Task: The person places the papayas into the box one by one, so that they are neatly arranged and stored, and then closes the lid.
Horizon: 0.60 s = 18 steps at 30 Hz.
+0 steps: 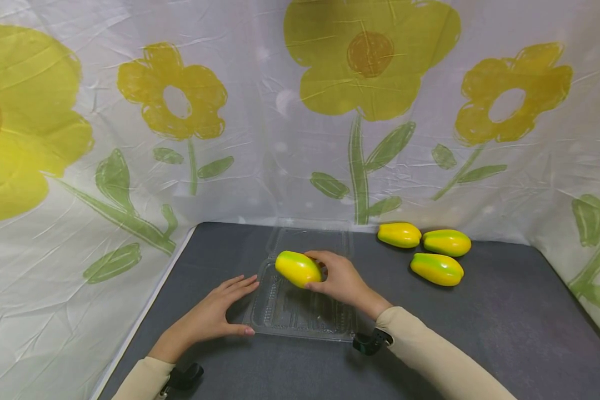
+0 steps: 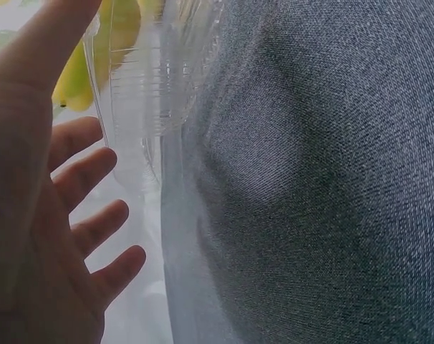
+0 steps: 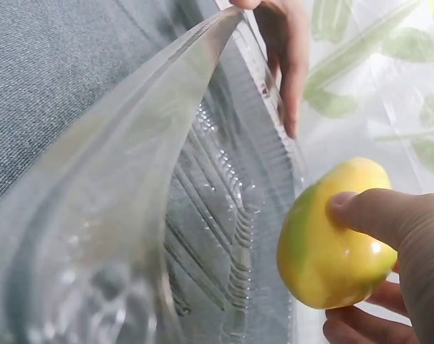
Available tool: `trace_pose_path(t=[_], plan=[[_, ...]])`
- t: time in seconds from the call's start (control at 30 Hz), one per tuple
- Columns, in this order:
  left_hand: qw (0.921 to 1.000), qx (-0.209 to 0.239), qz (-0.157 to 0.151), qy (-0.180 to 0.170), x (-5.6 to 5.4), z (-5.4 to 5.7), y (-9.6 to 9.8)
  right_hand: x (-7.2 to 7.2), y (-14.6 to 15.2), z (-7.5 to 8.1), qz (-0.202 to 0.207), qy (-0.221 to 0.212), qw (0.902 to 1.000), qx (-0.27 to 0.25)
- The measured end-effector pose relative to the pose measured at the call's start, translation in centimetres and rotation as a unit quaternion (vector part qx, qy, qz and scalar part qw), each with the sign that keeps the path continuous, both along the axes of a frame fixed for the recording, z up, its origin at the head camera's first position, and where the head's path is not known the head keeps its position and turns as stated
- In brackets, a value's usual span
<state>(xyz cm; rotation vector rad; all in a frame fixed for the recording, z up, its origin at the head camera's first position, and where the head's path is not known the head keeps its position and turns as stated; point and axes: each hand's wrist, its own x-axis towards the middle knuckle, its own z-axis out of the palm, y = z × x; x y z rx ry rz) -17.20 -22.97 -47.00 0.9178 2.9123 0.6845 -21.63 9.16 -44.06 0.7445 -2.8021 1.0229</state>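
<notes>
My right hand [image 1: 344,280] grips a glossy yellow-green papaya [image 1: 297,269] by its right end, thumb on one side and fingers on the other. It is above the base of a clear plastic clamshell box [image 1: 280,314], whose lid [image 1: 310,238] lies folded back behind it. The left hand [image 1: 210,315] is at the box's left side with fingers spread, the thumb tip by the near left corner. In the right wrist view, the papaya [image 3: 331,236] is beside the box's wall. The left wrist view shows the left fingers [image 2: 95,179] apart and loosely extended.
Three more papayas lie at the back right of the dark grey table: one at the left [image 1: 399,235], one at the right [image 1: 447,243] and one nearer [image 1: 437,269]. A flower-print curtain [image 1: 260,139] surrounds the table's back and sides.
</notes>
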Motion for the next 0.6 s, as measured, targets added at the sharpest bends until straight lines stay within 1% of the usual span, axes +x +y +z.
trace_pose_path(t=[0.17, 0.47, 0.6], plan=[[1.0, -0.004, -0.002, -0.004, -0.1, 0.0, 0.0, -0.1, -0.4, -0.2, 0.009, -0.006, 0.9999, -0.003], [1.0, -0.003, 0.0, -0.005, 0.0, 0.1, 0.1, -0.4, -1.0, -0.5, 0.031, -0.004, 0.9995, -0.008], [1.0, -0.003, 0.0, -0.006, 0.0, 0.1, 0.1, -0.5, -1.2, -0.8, 0.033, -0.008, 0.9994, -0.008]])
